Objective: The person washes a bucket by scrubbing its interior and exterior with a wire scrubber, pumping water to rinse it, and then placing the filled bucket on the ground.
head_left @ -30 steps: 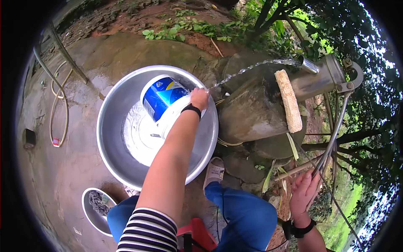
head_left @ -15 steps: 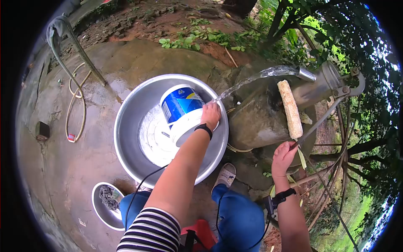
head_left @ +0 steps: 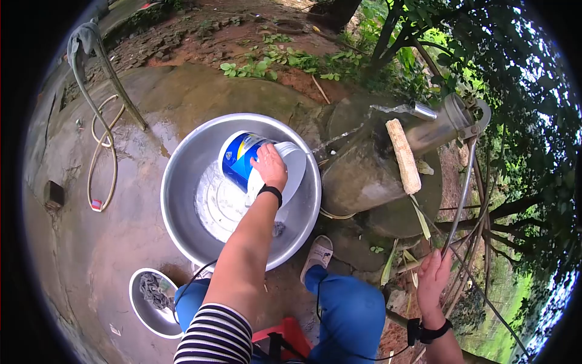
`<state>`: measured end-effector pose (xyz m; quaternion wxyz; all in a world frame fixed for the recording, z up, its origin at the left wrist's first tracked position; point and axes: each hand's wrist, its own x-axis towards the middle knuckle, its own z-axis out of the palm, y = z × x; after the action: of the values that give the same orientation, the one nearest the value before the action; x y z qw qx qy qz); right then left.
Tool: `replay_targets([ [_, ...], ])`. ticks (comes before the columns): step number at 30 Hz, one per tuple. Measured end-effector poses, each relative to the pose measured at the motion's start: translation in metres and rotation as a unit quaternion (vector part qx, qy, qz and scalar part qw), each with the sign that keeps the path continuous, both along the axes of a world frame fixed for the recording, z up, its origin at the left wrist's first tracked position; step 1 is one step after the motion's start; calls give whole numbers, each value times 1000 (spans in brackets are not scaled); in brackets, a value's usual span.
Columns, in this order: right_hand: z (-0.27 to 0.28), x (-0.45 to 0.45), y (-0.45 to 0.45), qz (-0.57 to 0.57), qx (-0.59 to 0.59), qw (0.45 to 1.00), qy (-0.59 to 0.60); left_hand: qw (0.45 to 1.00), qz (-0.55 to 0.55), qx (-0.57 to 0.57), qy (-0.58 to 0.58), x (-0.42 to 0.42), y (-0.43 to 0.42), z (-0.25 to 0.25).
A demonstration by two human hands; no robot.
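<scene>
My left hand [head_left: 270, 167] is on the side of a blue and white plastic bucket [head_left: 240, 159], steadying it. The bucket lies tilted inside a large metal basin [head_left: 174, 200], its open mouth turned to the right. A little water lies in the basin. On the right, my right hand [head_left: 433, 273] is closed around the end of the metal handle [head_left: 464, 197] of a hand pump [head_left: 439, 124]. Thin, broken water leaves the pump's spout [head_left: 422, 111] and falls toward the bucket mouth.
A dry corn cob [head_left: 402, 156] stands by the pump's concrete base [head_left: 357, 182]. A small basin [head_left: 136, 303] with a grey cloth [head_left: 154, 290] sits at lower left. A hose [head_left: 94, 155] lies at left near a metal frame [head_left: 118, 82]. A red stool [head_left: 291, 333] is below me.
The pump handle and my right hand have swung down. The water stream has thinned and broken up. The bucket has turned in the basin, and my left hand has shifted from its rim onto its side.
</scene>
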<state>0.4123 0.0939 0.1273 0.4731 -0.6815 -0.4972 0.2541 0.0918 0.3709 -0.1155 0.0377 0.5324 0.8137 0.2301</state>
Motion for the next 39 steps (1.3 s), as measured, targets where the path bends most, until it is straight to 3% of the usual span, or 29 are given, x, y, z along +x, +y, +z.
replay_targets([
  [4, -9, -33, 6, -1, -1, 994, 112, 997, 37, 56, -34, 4, 4, 3],
  [6, -17, -39, 13, -12, -5, 992, 123, 995, 34, -9, -98, -1, 7, 22],
  [10, -57, -30, 36, 5, 59, 988, 141, 994, -46, -78, -60, -25, 22, 39],
  [14, -105, 1, 74, -3, 101, 992, 74, 981, -60, -172, -72, -48, 41, 55],
  [16, -129, 18, 101, -33, 132, 987, -85, 982, -80, -158, -68, -59, 42, 52],
  [18, -145, 5, 128, -55, 165, 983, -66, 965, -69, -189, -172, -69, 39, 50],
  [20, -162, -3, 148, -59, 172, 982, -52, 966, -88, -167, -177, -80, 33, 33],
  [23, -127, -12, 132, -65, 92, 986, -124, 956, -52, -159, -241, -84, 14, 16],
  [25, -79, -21, 103, -83, 86, 894, -432, 947, -12, -101, -304, -82, -3, -6],
  [28, -44, -74, 106, 14, 212, 966, -146, 924, 32, -40, -379, -71, -32, -42],
  [30, -31, -110, 148, 135, 68, 988, 37, 945, 45, 13, -322, -61, -57, -41],
  [31, -39, -123, 179, 141, -31, 963, 228, 953, 47, 26, -298, -58, -64, -40],
  [32, -56, -133, 218, 144, -128, 892, 408, 960, 51, 41, -274, -55, -68, -37],
  [34, -80, -149, 292, 144, -192, 812, 532, 959, 40, 29, -277, -54, -69, -34],
  [38, -107, -186, 370, 61, -124, 764, 630, 965, 11, 11, -260, -56, -67, -21],
  [39, -120, -186, 384, 42, -105, 683, 722, 964, 7, 0, -265, -57, -66, -20],
])
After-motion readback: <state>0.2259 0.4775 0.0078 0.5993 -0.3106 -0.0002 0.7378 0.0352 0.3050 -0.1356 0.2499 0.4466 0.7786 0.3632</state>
